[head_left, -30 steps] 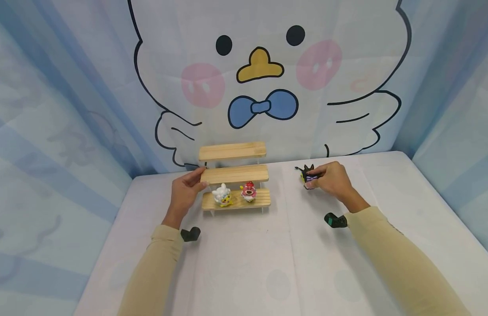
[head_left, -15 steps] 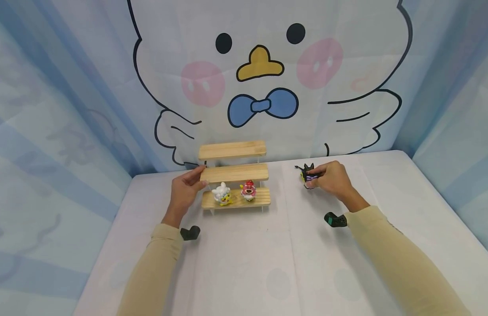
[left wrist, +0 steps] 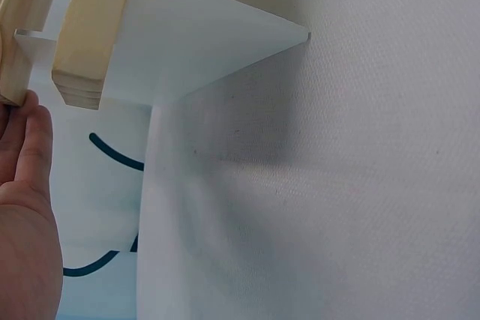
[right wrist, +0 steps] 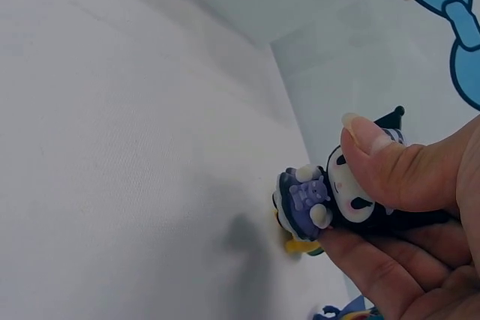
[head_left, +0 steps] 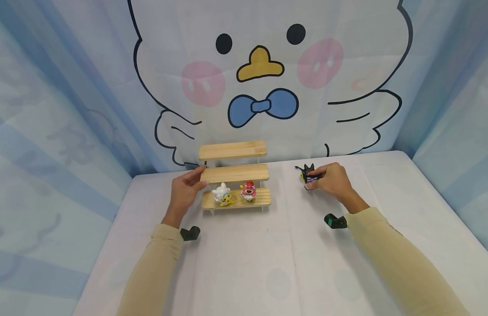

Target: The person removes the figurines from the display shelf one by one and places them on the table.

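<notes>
A three-tier wooden display stand [head_left: 233, 174] with clear side panels stands by the back wall. My left hand [head_left: 184, 193] grips the left end of its middle board, thumb at the front edge and fingers at the rear. The left wrist view shows these fingers [left wrist: 34, 148] reaching up to the board end. On the lowest board sit a white-and-yellow figurine [head_left: 222, 195] and a pink figurine [head_left: 249, 192] with a red top. To the right, my right hand [head_left: 334, 181] pinches a black-hooded figurine [right wrist: 306, 196] in a purple dress, thumb over its head. Yellow parts show behind it.
A blue-and-yellow object [right wrist: 349, 311] shows partly below the right hand in the right wrist view. Cartoon-printed fabric [head_left: 263, 131] hangs behind the white-covered table [head_left: 248, 263]. Black wrist devices [head_left: 190, 233] protrude near both sleeves.
The right hand shifts very slightly around the black-hooded figurine. The left hand, the stand and the two figurines on it stay in place.
</notes>
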{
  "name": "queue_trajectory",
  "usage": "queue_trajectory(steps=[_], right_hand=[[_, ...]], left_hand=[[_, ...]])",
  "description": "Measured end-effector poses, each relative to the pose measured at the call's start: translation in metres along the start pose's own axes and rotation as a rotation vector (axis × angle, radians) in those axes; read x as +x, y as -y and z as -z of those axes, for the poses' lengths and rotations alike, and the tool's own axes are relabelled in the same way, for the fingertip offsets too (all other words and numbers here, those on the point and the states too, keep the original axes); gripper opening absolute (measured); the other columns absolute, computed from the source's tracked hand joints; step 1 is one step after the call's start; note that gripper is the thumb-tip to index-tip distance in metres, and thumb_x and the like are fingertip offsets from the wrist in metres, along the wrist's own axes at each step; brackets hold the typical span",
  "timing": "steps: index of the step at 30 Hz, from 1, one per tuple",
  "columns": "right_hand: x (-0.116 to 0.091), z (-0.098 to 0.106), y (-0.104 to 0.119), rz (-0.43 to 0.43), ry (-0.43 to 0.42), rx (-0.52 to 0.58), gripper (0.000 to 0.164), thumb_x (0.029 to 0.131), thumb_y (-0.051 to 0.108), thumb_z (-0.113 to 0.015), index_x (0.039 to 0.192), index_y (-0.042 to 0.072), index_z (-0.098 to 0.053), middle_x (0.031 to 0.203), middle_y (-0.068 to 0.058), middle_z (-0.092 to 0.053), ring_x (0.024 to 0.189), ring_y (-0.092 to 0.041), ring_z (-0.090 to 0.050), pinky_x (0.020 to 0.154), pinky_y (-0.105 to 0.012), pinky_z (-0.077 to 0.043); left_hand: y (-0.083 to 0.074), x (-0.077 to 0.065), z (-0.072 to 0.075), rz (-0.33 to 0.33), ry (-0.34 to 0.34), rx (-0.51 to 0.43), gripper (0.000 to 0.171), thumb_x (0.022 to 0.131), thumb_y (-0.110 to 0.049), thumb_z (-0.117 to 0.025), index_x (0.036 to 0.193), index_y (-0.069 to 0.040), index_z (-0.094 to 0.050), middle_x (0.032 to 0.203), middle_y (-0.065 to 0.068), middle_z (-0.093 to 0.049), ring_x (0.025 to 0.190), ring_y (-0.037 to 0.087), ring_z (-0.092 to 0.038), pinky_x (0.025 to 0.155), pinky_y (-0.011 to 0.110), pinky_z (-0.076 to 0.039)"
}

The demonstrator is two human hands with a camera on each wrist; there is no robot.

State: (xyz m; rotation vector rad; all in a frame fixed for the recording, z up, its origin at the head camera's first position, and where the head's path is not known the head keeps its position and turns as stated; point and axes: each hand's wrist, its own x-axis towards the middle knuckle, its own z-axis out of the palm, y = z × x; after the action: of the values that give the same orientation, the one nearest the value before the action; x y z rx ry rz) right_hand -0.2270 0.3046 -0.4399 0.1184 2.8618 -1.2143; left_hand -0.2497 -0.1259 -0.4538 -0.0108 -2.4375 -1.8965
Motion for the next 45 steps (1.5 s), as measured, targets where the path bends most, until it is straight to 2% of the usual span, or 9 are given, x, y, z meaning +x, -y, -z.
queue_trajectory(steps=[15,27,35,41,45], right_hand=[[0.000,-0.003,-0.003,0.013,-0.011,-0.008,0.043,0.078,0.018,-0.093,0.115,0.002,-0.079,0.124,-0.026,-0.073,0.106,-0.031,-0.066,0.076,-0.025,-0.049],[-0.003,-0.007,0.000,0.017,-0.018,-0.015,0.045,0.080,0.016,-0.091,0.119,-0.002,-0.077,0.126,-0.028,-0.072,0.111,-0.036,-0.066,0.081,-0.030,-0.052],[-0.003,-0.010,-0.001,0.032,-0.031,-0.027,0.044,0.079,0.016,-0.091,0.117,-0.001,-0.078,0.124,-0.028,-0.073,0.108,-0.034,-0.065,0.077,-0.027,-0.049],[-0.003,-0.013,-0.001,0.009,-0.014,-0.029,0.045,0.081,0.017,-0.090,0.121,0.000,-0.076,0.132,-0.030,-0.068,0.119,-0.039,-0.064,0.090,-0.043,-0.056],[-0.004,-0.013,0.001,-0.005,-0.010,-0.021,0.046,0.082,0.016,-0.089,0.123,-0.001,-0.075,0.136,-0.031,-0.065,0.125,-0.043,-0.061,0.100,-0.052,-0.056]], left_hand=[[0.001,-0.001,0.000,0.026,0.003,0.001,0.051,0.094,0.001,-0.074,0.142,-0.013,-0.065,0.152,0.009,-0.060,0.142,0.024,-0.058,0.104,0.028,-0.057],[0.002,-0.001,0.001,0.006,0.006,-0.008,0.051,0.094,0.002,-0.074,0.142,-0.012,-0.065,0.151,0.011,-0.060,0.141,0.024,-0.058,0.102,0.025,-0.058],[0.002,0.000,0.000,0.012,0.001,-0.001,0.051,0.094,0.002,-0.073,0.143,-0.012,-0.065,0.152,0.010,-0.060,0.142,0.024,-0.057,0.102,0.026,-0.058],[0.001,-0.001,0.000,-0.001,-0.001,-0.002,0.051,0.094,0.002,-0.073,0.142,-0.011,-0.065,0.151,0.010,-0.061,0.142,0.024,-0.058,0.101,0.025,-0.058],[0.001,0.000,0.001,-0.003,0.002,0.005,0.051,0.094,0.002,-0.073,0.143,-0.012,-0.065,0.151,0.010,-0.061,0.142,0.024,-0.058,0.103,0.027,-0.057]])
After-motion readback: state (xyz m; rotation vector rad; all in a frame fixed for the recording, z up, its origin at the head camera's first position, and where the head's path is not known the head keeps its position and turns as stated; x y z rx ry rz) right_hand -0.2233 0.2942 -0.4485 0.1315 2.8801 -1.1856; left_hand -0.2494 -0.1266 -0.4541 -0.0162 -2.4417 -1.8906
